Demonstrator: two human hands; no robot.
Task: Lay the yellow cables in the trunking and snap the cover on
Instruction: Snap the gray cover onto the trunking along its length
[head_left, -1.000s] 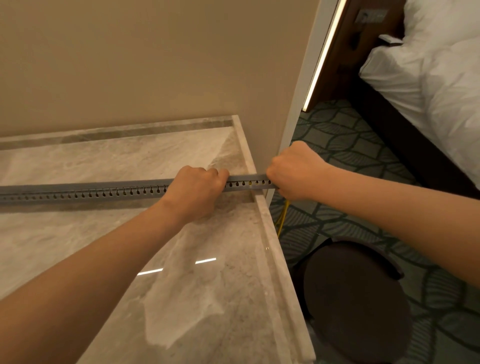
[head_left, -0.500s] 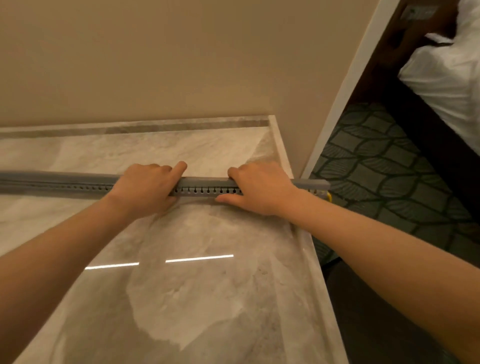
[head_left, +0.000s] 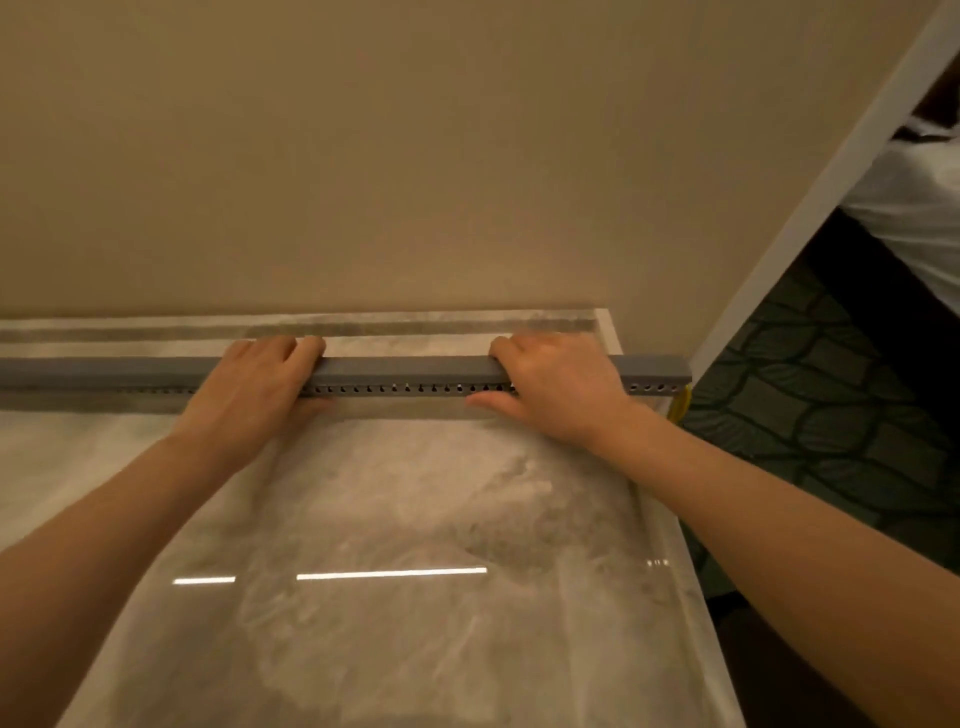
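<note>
A long grey trunking (head_left: 405, 375) with its cover on top lies across the marble counter (head_left: 395, 519), parallel to the back wall; a row of small holes runs along its near side. My left hand (head_left: 254, 387) presses down over it left of centre, fingers wrapped over the top. My right hand (head_left: 556, 384) grips it near the right end, thumb on the near side. A short bit of yellow cable (head_left: 679, 404) hangs out of the right end, past the counter edge. The cables inside are hidden.
The beige wall (head_left: 415, 156) stands just behind the trunking. The counter ends at its right edge (head_left: 670, 519), beyond which lies a dark patterned carpet (head_left: 831, 415). A bed with white linen (head_left: 924, 208) is at the far right.
Both hands have slid apart along the trunking, my left hand leftwards and my right hand towards the right end. The view has shifted and moved closer.
</note>
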